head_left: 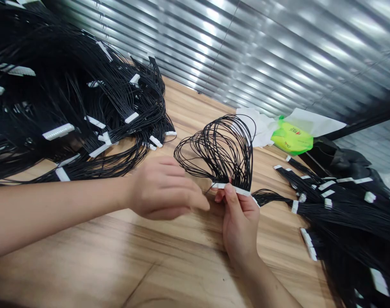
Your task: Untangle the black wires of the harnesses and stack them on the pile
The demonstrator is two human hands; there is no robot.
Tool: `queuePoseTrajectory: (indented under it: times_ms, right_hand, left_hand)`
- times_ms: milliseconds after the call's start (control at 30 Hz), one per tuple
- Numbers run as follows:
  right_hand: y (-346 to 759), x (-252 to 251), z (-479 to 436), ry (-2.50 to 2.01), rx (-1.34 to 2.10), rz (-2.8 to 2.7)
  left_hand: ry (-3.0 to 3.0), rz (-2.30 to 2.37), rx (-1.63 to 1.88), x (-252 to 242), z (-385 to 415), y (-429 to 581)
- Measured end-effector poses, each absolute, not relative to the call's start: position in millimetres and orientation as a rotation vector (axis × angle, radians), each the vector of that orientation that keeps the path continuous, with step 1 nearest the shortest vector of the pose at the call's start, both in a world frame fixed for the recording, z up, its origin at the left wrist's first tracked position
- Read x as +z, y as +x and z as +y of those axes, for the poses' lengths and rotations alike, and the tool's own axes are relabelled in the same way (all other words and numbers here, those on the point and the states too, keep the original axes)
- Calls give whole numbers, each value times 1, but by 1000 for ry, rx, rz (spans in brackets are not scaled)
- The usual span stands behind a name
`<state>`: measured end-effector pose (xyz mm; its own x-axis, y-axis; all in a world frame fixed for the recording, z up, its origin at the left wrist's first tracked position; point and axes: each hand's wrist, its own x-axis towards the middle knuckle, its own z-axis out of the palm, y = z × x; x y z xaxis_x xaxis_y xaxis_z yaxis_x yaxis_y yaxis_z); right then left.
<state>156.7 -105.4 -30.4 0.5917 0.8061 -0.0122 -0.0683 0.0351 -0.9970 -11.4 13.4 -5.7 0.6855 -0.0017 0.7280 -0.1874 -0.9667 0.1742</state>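
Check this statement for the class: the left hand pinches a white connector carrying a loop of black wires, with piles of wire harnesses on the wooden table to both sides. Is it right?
It is the right hand, not the left hand, that pinches the white connector, as the head view shows; the rest stands.

Left hand (164,188) and right hand (241,224) are bare, slim.

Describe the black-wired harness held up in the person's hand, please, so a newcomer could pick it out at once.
On the light wood-grain table, between a heap of black wire harnesses and another, the person's right hand pinches a white plastic connector. Its black wires fan upward in loops. Unlike those in the heaps, it is held up.
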Motion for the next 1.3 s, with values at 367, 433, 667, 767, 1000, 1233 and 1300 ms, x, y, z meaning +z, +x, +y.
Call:
queuePoseTrajectory:
  times_ms: [367,433,667,767,1000,1233,1300]
  right_hand:
    - [151,-27,-110,-1340,709,-809]
    - [152,-26,-111,-1368,707,-819]
    - [152,-26,-111,-1392,710,-827]
    - [152,-26,-110,-1381,710,-825]
    - [152,-27,-111,-1362,682,-835]
    - [154,-30,-111,-1348,754,-819]
    - [154,-30,-111,-1361,751,-820]
  left_hand:
    - [2525,645,1098,-7,18,-1]
    - [2526,683,1045,-9,18,-1]
    - [2483,620,1107,-11,20,-2]
    - [2435,521,1151,-11,21,-3]
    - [2657,231,1225,-4,16,-4]
    - [2634,154,1157,-4,14,-3]
    - [2620,133,1140,-5,14,-2]
